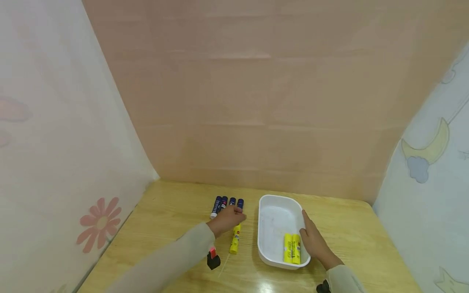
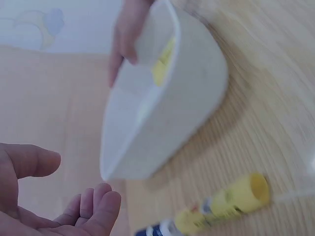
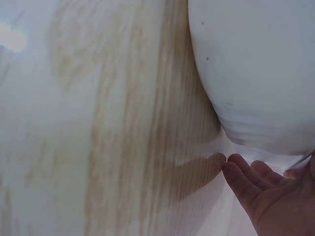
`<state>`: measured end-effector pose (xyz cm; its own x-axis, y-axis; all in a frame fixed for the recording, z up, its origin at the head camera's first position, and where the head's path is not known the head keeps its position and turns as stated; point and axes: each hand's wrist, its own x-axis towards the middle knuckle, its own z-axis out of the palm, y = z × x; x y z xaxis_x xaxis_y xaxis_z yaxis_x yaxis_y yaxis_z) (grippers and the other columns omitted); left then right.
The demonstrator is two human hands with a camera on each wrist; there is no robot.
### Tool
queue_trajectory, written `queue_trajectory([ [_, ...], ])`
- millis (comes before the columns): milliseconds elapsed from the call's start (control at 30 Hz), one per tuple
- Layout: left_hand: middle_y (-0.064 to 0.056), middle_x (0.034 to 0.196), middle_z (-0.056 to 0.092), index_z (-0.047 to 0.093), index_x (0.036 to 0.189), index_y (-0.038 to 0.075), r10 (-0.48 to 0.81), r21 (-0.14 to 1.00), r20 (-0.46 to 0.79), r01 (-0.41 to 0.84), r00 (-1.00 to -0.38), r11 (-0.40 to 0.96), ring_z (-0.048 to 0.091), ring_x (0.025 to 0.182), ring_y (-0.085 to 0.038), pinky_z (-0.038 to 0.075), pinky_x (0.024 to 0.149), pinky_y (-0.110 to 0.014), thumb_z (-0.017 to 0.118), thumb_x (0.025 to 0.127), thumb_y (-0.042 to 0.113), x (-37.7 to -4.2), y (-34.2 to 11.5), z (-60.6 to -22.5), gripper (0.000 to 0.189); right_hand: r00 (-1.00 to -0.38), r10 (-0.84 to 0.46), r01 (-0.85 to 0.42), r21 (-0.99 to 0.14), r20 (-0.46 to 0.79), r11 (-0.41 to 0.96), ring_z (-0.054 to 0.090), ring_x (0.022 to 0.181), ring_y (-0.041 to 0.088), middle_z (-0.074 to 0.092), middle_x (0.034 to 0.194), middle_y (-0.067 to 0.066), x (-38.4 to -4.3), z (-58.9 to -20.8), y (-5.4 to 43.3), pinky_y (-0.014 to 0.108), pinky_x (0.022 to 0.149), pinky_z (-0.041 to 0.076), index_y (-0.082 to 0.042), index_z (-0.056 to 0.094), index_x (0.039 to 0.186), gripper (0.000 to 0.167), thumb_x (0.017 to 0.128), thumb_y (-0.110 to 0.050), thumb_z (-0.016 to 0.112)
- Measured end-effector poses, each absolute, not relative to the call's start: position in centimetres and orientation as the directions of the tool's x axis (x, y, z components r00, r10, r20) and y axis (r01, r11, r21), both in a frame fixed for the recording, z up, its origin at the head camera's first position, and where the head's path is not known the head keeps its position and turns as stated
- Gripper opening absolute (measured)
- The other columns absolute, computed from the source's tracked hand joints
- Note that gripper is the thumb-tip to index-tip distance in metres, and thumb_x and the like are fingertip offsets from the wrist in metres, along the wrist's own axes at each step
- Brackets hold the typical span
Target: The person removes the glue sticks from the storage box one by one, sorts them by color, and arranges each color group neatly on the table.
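My left hand [image 1: 228, 221] hovers over a row of dark blue glue sticks [image 1: 216, 206]. In the left wrist view, its thumb and fingers are apart with nothing between them. A yellow glue stick [image 1: 235, 240] lies on the table just in front of that hand, in line with a blue one. My right hand [image 1: 314, 239] holds the right rim of a white tray [image 1: 261, 228], thumb over the edge and fingers along the outside wall [image 3: 256, 73]. Two yellow glue sticks [image 1: 292, 248] lie side by side in the tray's near right corner.
The wooden table [image 1: 176, 244] meets a brown paper-like backdrop [image 1: 234, 101] behind. Pale walls with painted decorations flank it at left and right. The tray stands right of the glue sticks, with a gap of bare wood between.
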<state>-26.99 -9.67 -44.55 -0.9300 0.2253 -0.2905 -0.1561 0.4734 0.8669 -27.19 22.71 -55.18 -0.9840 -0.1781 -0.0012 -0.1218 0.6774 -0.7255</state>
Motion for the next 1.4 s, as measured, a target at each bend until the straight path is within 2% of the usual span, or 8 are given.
queue_trajectory([
  [133,-0.011,0.124,0.059,0.053,0.132,0.0,0.316,0.896,-0.293,-0.144,-0.902,0.421,0.06,0.108,-0.033,0.047,0.096,-0.051,0.061,0.096,0.025,-26.6,-7.6,-42.9,0.045,-0.987,-0.163,-0.116,-0.736,0.008,0.667,0.008,0.142,0.048,0.003,0.158,0.028,-26.7,-55.3,23.2,0.062,0.112,0.013,0.001,-0.005,0.153,0.065,0.101,-0.002,0.033],
  [367,-0.007,0.114,0.062,0.056,0.126,-0.002,0.409,0.922,-0.349,-0.231,-0.843,0.31,0.062,0.105,-0.025,0.05,0.095,-0.041,0.061,0.097,0.025,-25.4,-3.7,-42.3,0.04,-0.987,-0.161,-0.11,-0.747,0.004,0.656,0.009,0.142,0.049,0.001,0.158,0.028,-26.1,-55.8,23.7,0.061,0.111,0.014,-0.001,-0.008,0.153,0.068,0.1,-0.002,0.034],
  [567,-0.008,0.112,0.061,0.057,0.124,-0.007,0.482,0.937,-0.348,-0.303,-0.804,0.172,0.061,0.106,-0.022,0.049,0.096,-0.037,0.055,0.098,0.018,-24.7,-1.3,-42.5,0.036,-0.985,-0.173,-0.133,-0.751,0.026,0.646,0.011,0.141,0.049,0.002,0.158,0.028,-26.3,-55.9,23.7,0.061,0.111,0.015,-0.001,-0.008,0.154,0.068,0.1,0.0,0.034],
  [833,-0.012,0.118,0.055,0.049,0.128,-0.011,0.422,0.886,-0.437,-0.461,-0.794,0.049,0.054,0.11,-0.024,0.039,0.107,-0.044,0.054,0.099,0.021,-24.8,1.7,-43.9,0.043,-0.979,-0.19,-0.179,-0.738,0.07,0.65,0.013,0.14,0.051,0.007,0.156,0.031,-26.8,-56.0,23.8,0.063,0.11,0.016,0.002,-0.003,0.153,0.067,0.099,0.0,0.036],
  [1100,-0.014,0.108,0.052,0.05,0.122,-0.011,0.298,0.844,-0.515,-0.535,-0.804,0.016,0.05,0.102,-0.024,0.039,0.106,-0.044,0.054,0.098,0.018,-25.5,2.5,-47.4,0.038,-0.979,-0.202,-0.165,-0.752,0.044,0.638,0.014,0.14,0.05,0.006,0.157,0.03,-27.0,-56.2,23.4,0.062,0.11,0.018,0.002,-0.003,0.153,0.067,0.099,0.001,0.035],
  [1400,-0.013,0.101,0.047,0.048,0.122,-0.012,0.274,0.839,-0.533,-0.542,-0.801,0.045,0.046,0.095,-0.022,0.042,0.101,-0.04,0.054,0.097,0.017,-26.4,2.0,-49.5,0.039,-0.976,-0.212,-0.181,-0.752,0.056,0.634,0.015,0.14,0.051,0.007,0.156,0.031,-27.4,-56.1,23.0,0.064,0.109,0.018,0.002,-0.002,0.153,0.065,0.099,0.0,0.034],
])
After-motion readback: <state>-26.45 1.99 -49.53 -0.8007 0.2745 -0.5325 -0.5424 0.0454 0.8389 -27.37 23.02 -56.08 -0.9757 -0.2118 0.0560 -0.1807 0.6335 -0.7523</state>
